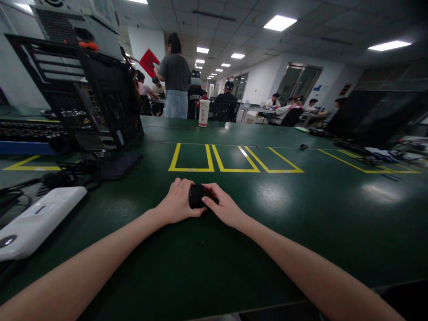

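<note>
Between my two hands is a small black object point(196, 196) with rounded edges, low over the green table point(207, 267). Its exact kind I cannot make out. My left hand point(179, 200) wraps round its left side, the thumb below it and the fingers over the far side. From the right, my right hand point(222, 205) grips it with thumb and fingers closed on its edge. Parts of the object are covered by my fingers. Beyond the hands, yellow tape outlines point(239, 170) mark the tabletop.
An open black computer case point(96, 102) stands at the left, with cables and a white device point(43, 218) nearer me. A white cup point(203, 113) sits at the far edge. A small black round part point(303, 146) and a dark monitor point(371, 113) are on the right. People sit beyond.
</note>
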`<action>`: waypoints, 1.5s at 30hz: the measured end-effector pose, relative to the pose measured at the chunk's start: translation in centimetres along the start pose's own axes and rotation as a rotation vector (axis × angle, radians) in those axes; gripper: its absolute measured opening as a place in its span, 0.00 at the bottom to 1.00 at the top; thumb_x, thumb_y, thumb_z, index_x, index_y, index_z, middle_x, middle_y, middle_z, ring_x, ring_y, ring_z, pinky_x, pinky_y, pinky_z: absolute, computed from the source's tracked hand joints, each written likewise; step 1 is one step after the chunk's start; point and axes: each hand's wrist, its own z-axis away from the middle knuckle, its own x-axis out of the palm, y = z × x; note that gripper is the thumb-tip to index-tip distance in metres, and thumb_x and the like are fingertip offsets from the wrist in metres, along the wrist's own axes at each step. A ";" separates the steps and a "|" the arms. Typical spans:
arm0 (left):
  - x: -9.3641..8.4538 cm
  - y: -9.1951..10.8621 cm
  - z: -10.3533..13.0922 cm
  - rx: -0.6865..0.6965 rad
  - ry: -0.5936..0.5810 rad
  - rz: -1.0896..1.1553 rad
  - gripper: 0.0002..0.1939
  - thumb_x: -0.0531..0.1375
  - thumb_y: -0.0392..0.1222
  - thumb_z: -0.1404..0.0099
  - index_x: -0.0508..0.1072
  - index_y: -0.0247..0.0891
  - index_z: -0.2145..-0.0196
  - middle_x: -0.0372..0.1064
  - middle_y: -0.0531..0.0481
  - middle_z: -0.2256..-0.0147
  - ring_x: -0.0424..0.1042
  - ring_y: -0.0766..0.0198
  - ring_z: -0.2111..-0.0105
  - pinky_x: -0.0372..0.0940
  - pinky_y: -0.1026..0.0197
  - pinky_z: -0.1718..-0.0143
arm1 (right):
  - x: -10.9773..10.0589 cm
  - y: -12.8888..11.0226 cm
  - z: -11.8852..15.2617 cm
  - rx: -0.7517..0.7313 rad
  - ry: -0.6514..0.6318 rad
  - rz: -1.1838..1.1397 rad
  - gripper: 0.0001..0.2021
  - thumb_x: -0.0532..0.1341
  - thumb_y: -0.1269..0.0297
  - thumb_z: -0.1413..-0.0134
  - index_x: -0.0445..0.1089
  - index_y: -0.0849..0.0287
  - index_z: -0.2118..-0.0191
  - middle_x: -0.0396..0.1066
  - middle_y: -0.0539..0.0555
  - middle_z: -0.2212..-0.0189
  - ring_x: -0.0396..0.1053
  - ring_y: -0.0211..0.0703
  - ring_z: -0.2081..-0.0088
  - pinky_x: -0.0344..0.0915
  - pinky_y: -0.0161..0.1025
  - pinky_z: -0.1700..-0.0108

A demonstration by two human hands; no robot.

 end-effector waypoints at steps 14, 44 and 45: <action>-0.3 0.4 -0.1 -0.010 -0.020 -0.042 0.30 0.57 0.59 0.51 0.61 0.32 0.59 0.59 0.43 0.62 0.57 0.54 0.63 0.58 0.53 0.61 | 0.1 0.4 -0.4 0.005 0.050 -0.050 0.16 0.55 0.65 0.47 0.57 0.55 0.52 0.63 0.54 0.55 0.62 0.42 0.53 0.59 0.46 0.49; -0.3 0.3 0.0 -0.006 -0.021 -0.047 0.31 0.56 0.60 0.50 0.61 0.32 0.58 0.59 0.43 0.62 0.58 0.55 0.63 0.58 0.53 0.61 | -0.1 0.2 -0.3 0.015 0.025 -0.174 0.11 0.57 0.65 0.48 0.61 0.55 0.57 0.64 0.51 0.58 0.64 0.41 0.54 0.61 0.47 0.49; -0.3 0.3 0.0 -0.004 -0.019 -0.048 0.30 0.56 0.60 0.50 0.61 0.32 0.58 0.59 0.43 0.62 0.58 0.55 0.63 0.58 0.53 0.61 | -0.1 0.2 -0.3 0.022 0.029 -0.170 0.13 0.57 0.66 0.49 0.60 0.55 0.56 0.64 0.52 0.57 0.64 0.41 0.53 0.60 0.47 0.49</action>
